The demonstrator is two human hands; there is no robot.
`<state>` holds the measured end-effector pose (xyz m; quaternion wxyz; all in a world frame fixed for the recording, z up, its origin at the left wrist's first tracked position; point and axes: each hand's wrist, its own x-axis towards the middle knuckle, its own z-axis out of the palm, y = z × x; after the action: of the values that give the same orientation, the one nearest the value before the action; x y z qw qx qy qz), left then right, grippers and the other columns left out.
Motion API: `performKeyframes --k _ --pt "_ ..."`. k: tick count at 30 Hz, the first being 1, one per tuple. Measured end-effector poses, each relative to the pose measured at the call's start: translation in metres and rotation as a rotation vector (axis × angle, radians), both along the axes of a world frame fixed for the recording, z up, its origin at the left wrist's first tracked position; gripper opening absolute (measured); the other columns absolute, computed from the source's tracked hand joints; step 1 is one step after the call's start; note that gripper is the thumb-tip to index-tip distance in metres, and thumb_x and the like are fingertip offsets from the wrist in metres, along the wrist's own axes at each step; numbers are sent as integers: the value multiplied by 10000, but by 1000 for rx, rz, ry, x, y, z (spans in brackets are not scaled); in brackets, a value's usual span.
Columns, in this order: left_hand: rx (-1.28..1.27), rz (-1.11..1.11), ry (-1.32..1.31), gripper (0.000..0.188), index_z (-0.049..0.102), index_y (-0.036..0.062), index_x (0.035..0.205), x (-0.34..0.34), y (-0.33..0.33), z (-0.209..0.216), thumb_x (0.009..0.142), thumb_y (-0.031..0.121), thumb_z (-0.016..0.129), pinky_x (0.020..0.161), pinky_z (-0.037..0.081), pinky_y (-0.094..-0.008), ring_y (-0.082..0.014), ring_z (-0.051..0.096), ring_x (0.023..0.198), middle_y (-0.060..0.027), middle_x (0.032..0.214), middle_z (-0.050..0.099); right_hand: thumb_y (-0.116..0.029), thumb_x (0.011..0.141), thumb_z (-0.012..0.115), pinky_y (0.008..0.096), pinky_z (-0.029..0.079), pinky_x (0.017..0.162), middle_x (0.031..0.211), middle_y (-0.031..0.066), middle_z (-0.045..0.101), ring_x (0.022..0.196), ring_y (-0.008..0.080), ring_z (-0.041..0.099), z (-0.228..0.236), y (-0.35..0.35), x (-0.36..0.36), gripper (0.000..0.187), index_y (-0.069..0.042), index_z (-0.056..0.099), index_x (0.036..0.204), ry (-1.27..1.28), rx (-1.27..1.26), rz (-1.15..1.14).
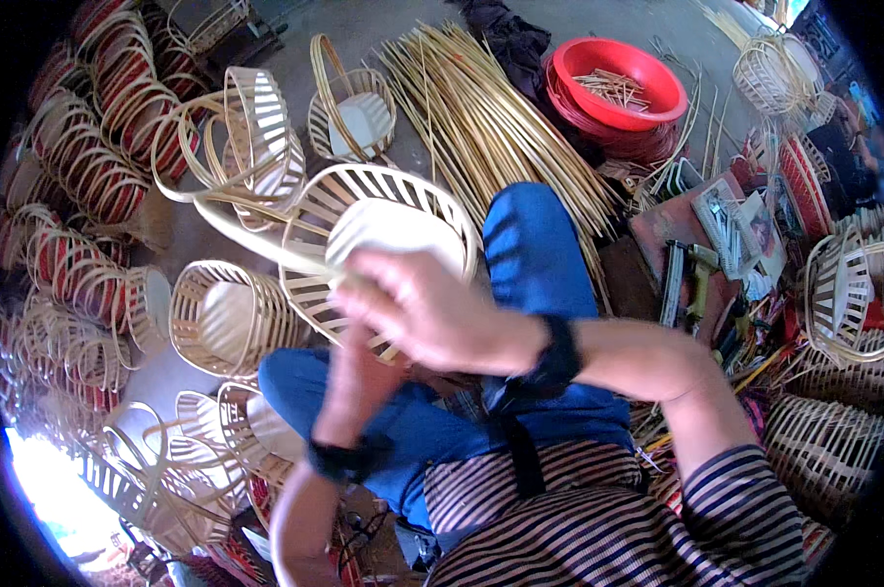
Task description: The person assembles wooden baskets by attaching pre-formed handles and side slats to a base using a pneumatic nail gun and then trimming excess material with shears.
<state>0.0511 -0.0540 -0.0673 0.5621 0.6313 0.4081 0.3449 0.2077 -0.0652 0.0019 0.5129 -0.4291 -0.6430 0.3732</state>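
Basket [393,230] in front of the person, mouth turned up, its near side by the hands, its right edge close to the right knee [535,240]. Form: wide, rounded, wall flaring out from the base. Wall made of flat, pale upright slats, evenly spaced, dark gaps between; thin band along the rim. Base is a solid, smooth, cream-white sheet, brightly lit. Colour otherwise pale straw. Strip [266,248]: pale, flat, slightly bowed, passing over the basket's left side to the right hand [413,303]. Right hand closed on the strip, thumb and fingers together near its end; some motion blur. Left hand [356,382] just below, partly behind the right and blurred; cannot tell whether it grips anything. Nearby: smaller basket [229,318] at left, cane bundle [491,117] beyond.
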Motion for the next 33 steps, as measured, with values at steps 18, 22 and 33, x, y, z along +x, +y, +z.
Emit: performKeyframes --k 18,22,33 --pt "-212 201 422 150 487 -11 796 -37 -10 90 756 128 449 478 379 -206 -103 503 542 -40 602 498 -66 765 421 334 433 582 737 132 553 637 245 539 -199 25 174 313 -51 452 1076 -655 -448 -254" --pt "-244 270 401 152 480 -7 792 -31 -8 90 761 137 445 479 375 -206 -104 496 544 -42 606 494 -84 783 364 393 433 656 868 211 520 772 315 538 -280 20 104 368 -131 380 1148 -611 -443 -9" --pt "-313 330 443 161 461 4 780 -27 2 90 772 163 436 481 367 -206 -106 477 547 -49 617 484 -283 704 547 421 444 683 957 180 507 824 357 530 -330 51 25 415 -130 429 1071 -643 -864 335"
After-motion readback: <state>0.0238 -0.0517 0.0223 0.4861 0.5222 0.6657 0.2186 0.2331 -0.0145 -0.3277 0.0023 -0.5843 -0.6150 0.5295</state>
